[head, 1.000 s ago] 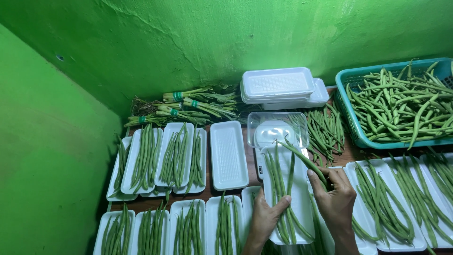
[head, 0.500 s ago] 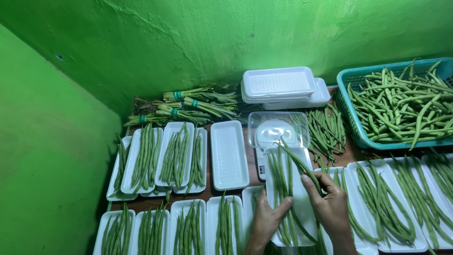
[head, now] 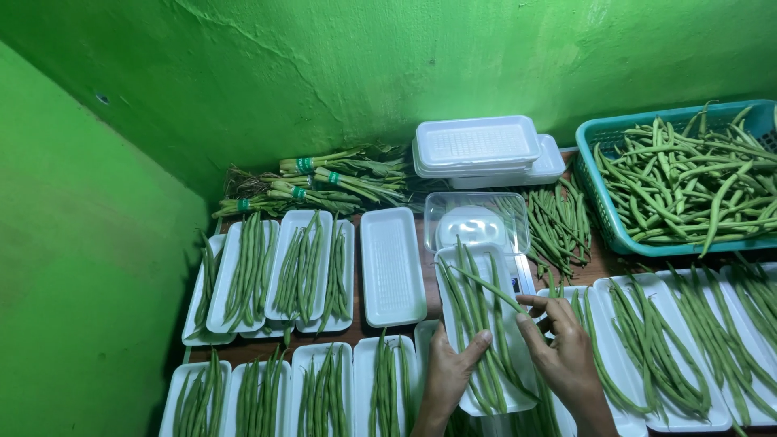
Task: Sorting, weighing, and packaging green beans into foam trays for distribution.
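Note:
A white foam tray (head: 505, 285) holding several long green beans (head: 473, 320) lies tilted over a scale (head: 477, 225) with a clear cover. My left hand (head: 447, 375) grips the tray's near left edge, thumb on the beans. My right hand (head: 562, 352) rests at the tray's right side, and its fingers pinch one bean that crosses the tray diagonally.
An empty white tray (head: 392, 266) lies left of the scale. Filled trays (head: 299, 271) line the table left, front and right (head: 664, 348). A teal basket (head: 605, 210) of beans, stacked empty trays (head: 477, 146), loose beans (head: 558, 226) and bundled greens (head: 324, 182) sit by the green wall.
The tray of beans has slid toward me off the scale, uncovering the scale plate. Both hands came nearer with it, and the right hand still holds the diagonal bean.

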